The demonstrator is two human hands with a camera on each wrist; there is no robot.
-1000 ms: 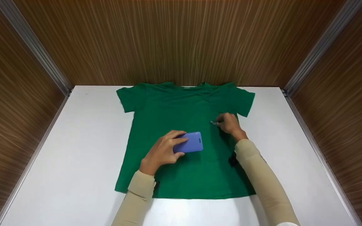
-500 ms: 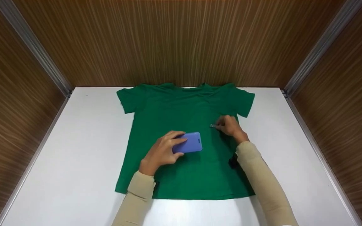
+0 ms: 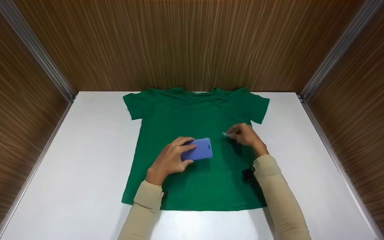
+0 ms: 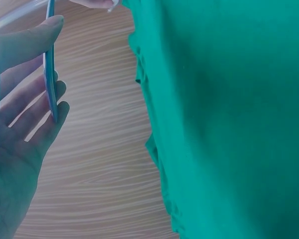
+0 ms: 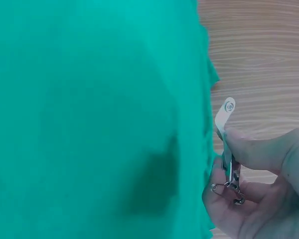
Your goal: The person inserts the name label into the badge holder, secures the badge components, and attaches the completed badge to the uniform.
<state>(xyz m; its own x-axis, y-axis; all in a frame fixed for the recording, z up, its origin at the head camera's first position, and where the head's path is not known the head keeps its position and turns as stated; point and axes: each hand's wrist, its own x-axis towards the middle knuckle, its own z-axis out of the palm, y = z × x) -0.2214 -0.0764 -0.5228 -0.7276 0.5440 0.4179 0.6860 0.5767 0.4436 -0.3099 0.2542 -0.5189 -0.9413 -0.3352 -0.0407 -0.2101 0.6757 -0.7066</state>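
- we see a green shirt (image 3: 195,146) spread flat on the white worktop (image 3: 78,160), collar toward the wooden back wall (image 3: 192,43).
- our left hand (image 3: 170,160) grips a blue card holder (image 3: 198,149) between thumb and fingers, just above the middle of the shirt.
- our right hand (image 3: 247,135) pinches a small metal clip (image 5: 225,144) with thumb and fingers, over the shirt's right side, near the card holder but apart from it.

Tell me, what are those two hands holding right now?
Left hand grips blue card holder. Right hand pinches metal clip. Both over green T-shirt, flat on white table. Nothing in the way.
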